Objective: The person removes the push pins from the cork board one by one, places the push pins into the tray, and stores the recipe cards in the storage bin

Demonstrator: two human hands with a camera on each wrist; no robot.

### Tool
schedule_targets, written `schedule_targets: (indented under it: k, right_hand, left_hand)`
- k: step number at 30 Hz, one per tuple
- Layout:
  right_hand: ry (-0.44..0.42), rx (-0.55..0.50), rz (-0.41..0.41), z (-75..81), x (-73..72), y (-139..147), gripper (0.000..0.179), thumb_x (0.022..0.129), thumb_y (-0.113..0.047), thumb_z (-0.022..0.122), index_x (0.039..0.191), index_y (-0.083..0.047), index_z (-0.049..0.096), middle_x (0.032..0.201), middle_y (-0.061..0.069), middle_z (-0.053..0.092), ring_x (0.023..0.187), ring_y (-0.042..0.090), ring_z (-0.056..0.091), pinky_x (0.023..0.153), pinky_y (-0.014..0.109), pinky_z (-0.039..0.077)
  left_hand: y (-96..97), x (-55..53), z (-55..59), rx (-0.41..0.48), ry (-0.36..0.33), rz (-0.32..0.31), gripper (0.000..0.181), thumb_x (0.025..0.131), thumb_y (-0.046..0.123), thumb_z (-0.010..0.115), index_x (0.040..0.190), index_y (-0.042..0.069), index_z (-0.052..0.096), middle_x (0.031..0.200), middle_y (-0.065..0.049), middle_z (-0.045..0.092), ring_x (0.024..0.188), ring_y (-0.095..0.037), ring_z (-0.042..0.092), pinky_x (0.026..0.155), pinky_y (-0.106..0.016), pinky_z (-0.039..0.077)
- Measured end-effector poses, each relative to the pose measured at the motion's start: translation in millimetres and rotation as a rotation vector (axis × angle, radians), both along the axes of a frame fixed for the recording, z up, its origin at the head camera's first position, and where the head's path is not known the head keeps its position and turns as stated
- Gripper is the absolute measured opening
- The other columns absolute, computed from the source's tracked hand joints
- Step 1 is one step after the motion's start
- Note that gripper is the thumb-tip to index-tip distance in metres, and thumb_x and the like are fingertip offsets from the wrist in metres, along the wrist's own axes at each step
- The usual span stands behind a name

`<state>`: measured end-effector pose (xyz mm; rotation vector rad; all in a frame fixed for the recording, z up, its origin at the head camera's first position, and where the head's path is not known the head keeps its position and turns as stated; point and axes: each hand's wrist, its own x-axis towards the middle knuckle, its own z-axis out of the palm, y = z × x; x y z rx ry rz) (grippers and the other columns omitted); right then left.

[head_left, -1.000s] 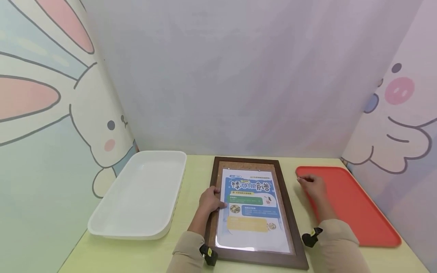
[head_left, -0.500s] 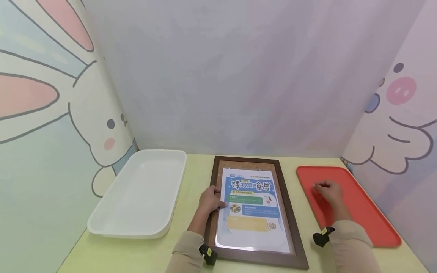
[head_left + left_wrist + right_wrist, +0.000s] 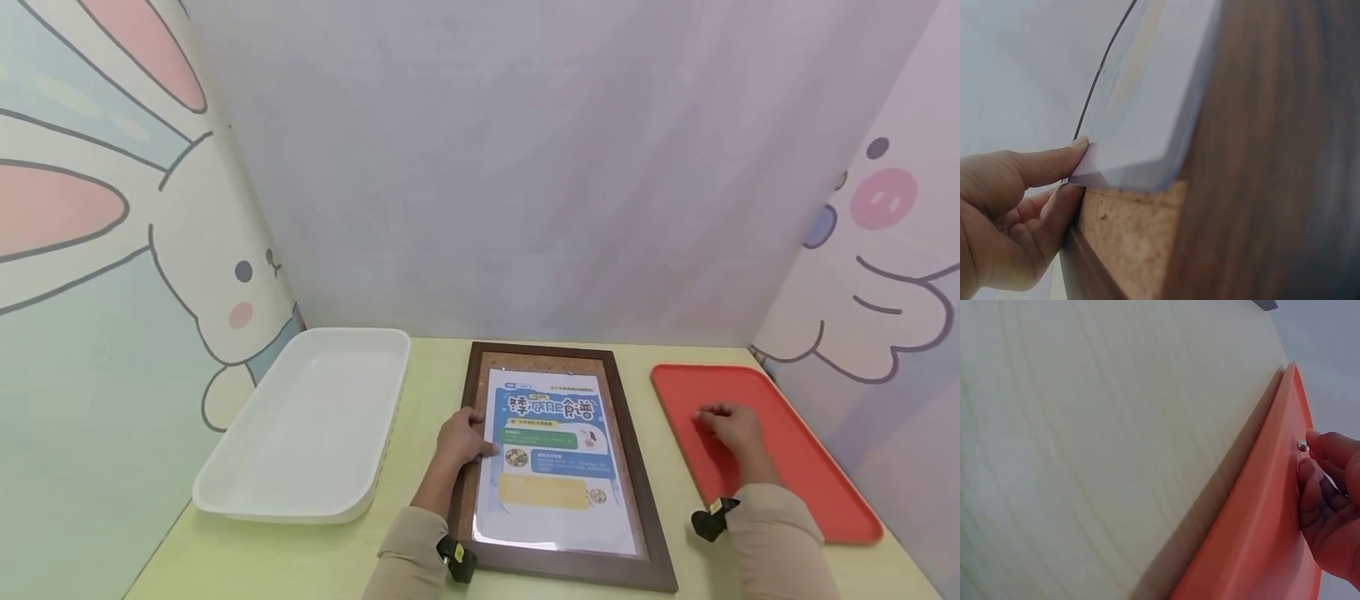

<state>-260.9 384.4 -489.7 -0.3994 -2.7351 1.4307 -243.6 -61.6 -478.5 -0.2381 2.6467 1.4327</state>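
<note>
A poster (image 3: 555,525) with blue, green and yellow panels under shiny clear film lies on a cork board (image 3: 468,517) with a dark wooden frame. My left hand (image 3: 461,437) reaches over the frame's left side. In the left wrist view its thumb (image 3: 1054,165) lies on the poster's edge, and a curled finger meets that edge from below. Over the red tray (image 3: 810,492), my right hand (image 3: 735,429) pinches a small shiny pushpin (image 3: 1302,445) between thumb and finger. Tiny pins show along the poster's top edge.
A deep white tray (image 3: 300,508) stands on the left of the pale yellow table (image 3: 420,392). A plain curtain (image 3: 525,183) hangs behind, and printed cartoon panels flank both sides.
My right hand has moved right, from the red tray's left edge to over the tray, keeping the pushpin at its fingertips. My left hand and the board have stayed put.
</note>
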Motion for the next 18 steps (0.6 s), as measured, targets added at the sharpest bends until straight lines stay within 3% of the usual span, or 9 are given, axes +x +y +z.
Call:
schedule_targets:
  k: [9,18]
  right_hand:
    - [0.003,-0.061,0.134,28.2,2.4,-12.5,0.062,0.094,-0.039,0.052,0.128,0.012,0.043,0.105,0.023,0.060,0.087,0.025,0.061,0.070,0.035,0.050]
    - [0.031,-0.048,0.192,35.7,0.6,-23.0,0.063,0.090,-0.042,0.058,0.127,0.008,0.047,0.108,0.015,0.060,0.090,0.026,0.059,0.071,0.040,0.049]
  left_hand:
    - [-0.8,1.1,0.9,-0.013,-0.001,0.007,0.053,0.063,0.004,0.084,0.109,0.004,0.058,0.089,-0.013,0.056,0.064,-0.021,0.056,0.051,-0.028,0.048]
    - [0.7,0.6,1.9,-0.015,-0.004,0.008,0.053,0.063,0.004,0.084,0.109,0.004,0.058,0.088,-0.013,0.055,0.065,-0.021,0.056,0.051,-0.027,0.047]
